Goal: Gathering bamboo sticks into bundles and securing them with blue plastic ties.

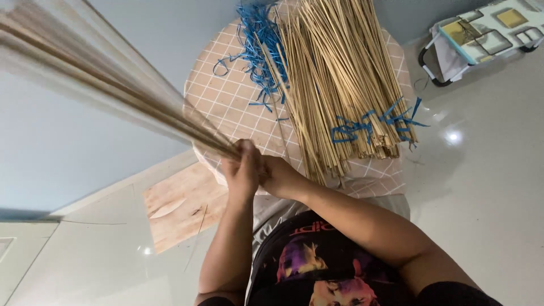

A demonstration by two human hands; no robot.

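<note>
Table: a round table is wearing a tan cloth with a white grid, standing against a pale blue-grey wall.
Floor: glossy pale tiles are catching spots of ceiling light; a wooden board is lying on them just beside the table's foot.
Room edge: a folded frame with a patterned cover is leaning at the top right, well apart from the hands.
On the table: a large heap of thin pale sticks is lying across the cloth, a blue plastic strap binding its near end, and loose blue strips are tangling at its far left.
Held thing: a bundle of sticks is sweeping up and left from the hands, blurred, crossing in front of the wall and the table's left rim.
Left hand: its grip is closing tight around the bundle's near end.
Right hand: it is pressing against the left one, fingers wrapping the same end, over the table's near edge.
</note>
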